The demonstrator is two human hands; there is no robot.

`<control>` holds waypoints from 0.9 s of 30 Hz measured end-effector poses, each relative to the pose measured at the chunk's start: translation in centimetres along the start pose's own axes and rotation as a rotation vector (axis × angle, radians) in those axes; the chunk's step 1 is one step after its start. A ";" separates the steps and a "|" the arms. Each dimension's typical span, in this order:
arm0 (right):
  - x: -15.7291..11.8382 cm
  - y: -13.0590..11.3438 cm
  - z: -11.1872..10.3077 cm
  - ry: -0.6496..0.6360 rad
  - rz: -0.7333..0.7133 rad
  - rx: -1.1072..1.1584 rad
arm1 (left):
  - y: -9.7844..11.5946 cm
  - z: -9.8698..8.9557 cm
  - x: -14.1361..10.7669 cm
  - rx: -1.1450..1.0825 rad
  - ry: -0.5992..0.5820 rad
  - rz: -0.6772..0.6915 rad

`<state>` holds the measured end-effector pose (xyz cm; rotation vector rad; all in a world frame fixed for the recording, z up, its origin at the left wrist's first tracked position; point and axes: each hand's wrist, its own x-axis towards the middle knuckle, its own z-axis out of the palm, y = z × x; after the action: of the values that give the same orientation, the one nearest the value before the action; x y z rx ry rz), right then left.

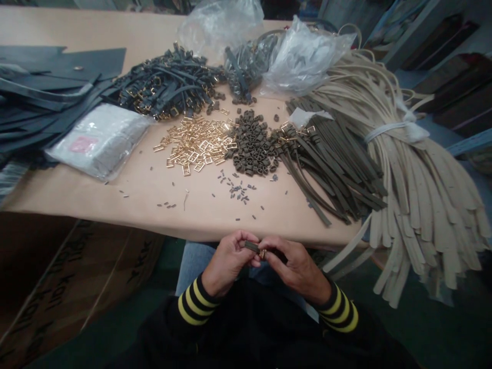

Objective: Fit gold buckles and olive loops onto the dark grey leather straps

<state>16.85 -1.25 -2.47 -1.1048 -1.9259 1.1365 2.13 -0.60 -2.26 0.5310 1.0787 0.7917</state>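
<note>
Just off the table's front edge, my left hand (230, 259) pinches a short dark olive strap (251, 247). A small gold buckle (262, 254) sits at the strap's right end, where the fingertips of my right hand (294, 267) close on it. How the buckle and strap join is hidden by my fingers. Beyond my hands, a loose pile of gold buckles (200, 143) lies beside a heap of dark olive strap loops (251, 146). A bundle of olive straps (326, 164), some with buckles at their far ends, is to the right.
Tiny dark pieces (238, 192) are scattered near the front of the paper-covered table (184, 220). Black straps with buckles (165, 84) are heaped behind. A wrapped packet (102, 138) lies left. Tied beige straps (407, 174) overhang the right edge. Plastic bags (303, 56) lie at the back.
</note>
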 end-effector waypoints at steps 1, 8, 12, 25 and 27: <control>0.0 0.2 -0.1 -0.010 0.003 0.006 | 0.0 0.0 -0.1 -0.015 -0.001 -0.004; 0.3 0.5 -0.7 0.012 0.006 -0.018 | -0.2 -0.2 -0.8 -0.157 -0.044 -0.078; 0.6 0.3 -0.9 -0.042 -0.027 0.004 | -0.5 -0.2 -0.9 -0.191 0.005 -0.064; 0.4 0.3 -0.5 0.011 0.131 0.031 | -0.8 -0.1 -0.6 -0.051 0.080 0.123; 0.5 0.2 -0.5 0.013 0.155 0.033 | -0.7 0.0 -0.7 -0.060 0.086 0.124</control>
<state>17.09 -0.60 -2.40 -1.2579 -1.8305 1.2367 2.18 -1.57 -2.38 0.5211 1.1051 0.9601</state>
